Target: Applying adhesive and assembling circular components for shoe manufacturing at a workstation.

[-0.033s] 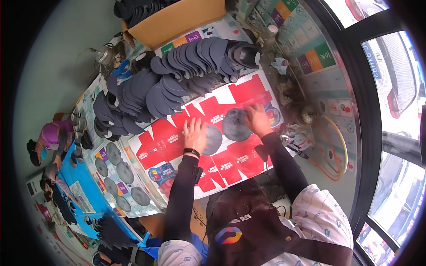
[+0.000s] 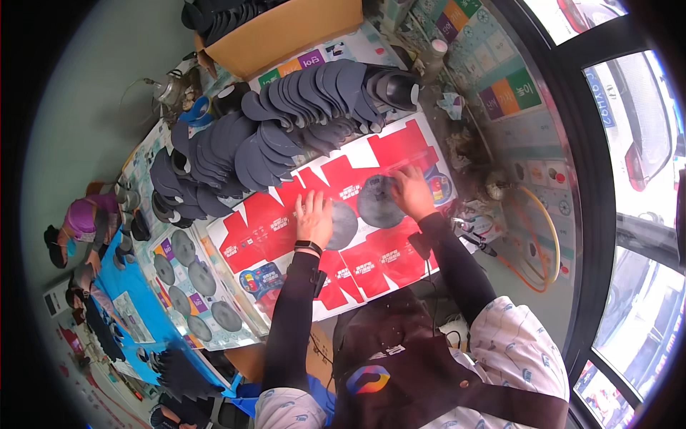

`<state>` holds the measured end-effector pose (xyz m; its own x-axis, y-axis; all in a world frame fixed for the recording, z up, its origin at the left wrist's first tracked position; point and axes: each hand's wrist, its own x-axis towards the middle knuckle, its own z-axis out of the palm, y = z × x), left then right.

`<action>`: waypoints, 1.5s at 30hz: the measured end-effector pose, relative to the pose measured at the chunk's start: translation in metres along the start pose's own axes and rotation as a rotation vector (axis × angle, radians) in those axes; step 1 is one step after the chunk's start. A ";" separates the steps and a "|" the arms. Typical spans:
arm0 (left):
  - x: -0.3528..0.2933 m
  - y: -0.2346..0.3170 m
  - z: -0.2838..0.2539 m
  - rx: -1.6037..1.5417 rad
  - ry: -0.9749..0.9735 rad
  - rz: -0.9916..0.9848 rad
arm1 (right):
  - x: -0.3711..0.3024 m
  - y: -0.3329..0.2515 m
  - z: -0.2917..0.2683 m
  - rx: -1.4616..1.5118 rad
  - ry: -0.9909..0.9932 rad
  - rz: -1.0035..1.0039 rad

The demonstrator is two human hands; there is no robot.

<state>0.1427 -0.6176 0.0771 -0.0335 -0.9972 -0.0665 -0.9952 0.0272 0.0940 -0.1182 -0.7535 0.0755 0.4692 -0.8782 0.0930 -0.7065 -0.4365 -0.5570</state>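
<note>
Two dark grey round pieces lie side by side on a red-and-white printed sheet [image 2: 275, 214]. My left hand [image 2: 314, 218] rests with spread fingers against the left edge of the left round piece [image 2: 343, 227], partly covering it. Over the upper right edge of the right round piece [image 2: 379, 204] is my right hand [image 2: 413, 193]. Its fingers are bent but apart, and the fingertips touch the piece. Neither hand shows a grip around anything.
Overlapping rows of dark curved pieces [image 2: 314, 93] line the table behind the sheet. A cardboard box [image 2: 293, 36] stands beyond them. Several grey ovals [image 2: 202, 279] lie at left, near a blue table [image 2: 146, 286] and another person [image 2: 82, 218]. An orange hose [image 2: 532, 275] hangs at right.
My right hand has shifted very slightly left over the right round piece. The left hand and both round pieces look the same.
</note>
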 end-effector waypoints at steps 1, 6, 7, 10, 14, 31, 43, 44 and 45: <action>-0.001 -0.001 0.000 0.014 -0.002 0.000 | 0.003 -0.003 0.002 -0.005 -0.021 -0.008; 0.013 0.002 0.000 0.015 0.062 -0.003 | 0.016 -0.008 0.014 -0.045 -0.037 -0.004; 0.017 0.002 -0.002 0.018 0.061 -0.010 | 0.019 -0.010 0.017 -0.034 -0.035 0.040; 0.027 -0.001 -0.002 -0.008 -0.018 -0.054 | 0.025 -0.006 0.027 -0.034 -0.047 0.099; 0.036 0.000 -0.004 0.016 -0.020 -0.057 | 0.030 0.002 0.040 -0.088 -0.089 0.118; 0.034 0.000 -0.030 0.030 -0.313 -0.059 | 0.042 0.027 0.048 -0.208 -0.293 -0.129; -0.255 -0.042 -0.204 -0.966 -0.260 -0.663 | 0.004 -0.125 -0.069 0.519 -0.566 0.000; -0.301 -0.063 -0.199 -0.966 -0.208 -0.696 | 0.002 -0.158 -0.061 0.594 -0.544 -0.007; -0.346 -0.077 -0.186 -1.137 -0.010 -0.741 | -0.001 -0.182 -0.047 0.642 -0.619 0.074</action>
<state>0.2484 -0.2875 0.2775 0.4669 -0.7519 -0.4654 -0.1544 -0.5875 0.7943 -0.0153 -0.6828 0.2158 0.7675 -0.5556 -0.3198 -0.4008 -0.0266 -0.9158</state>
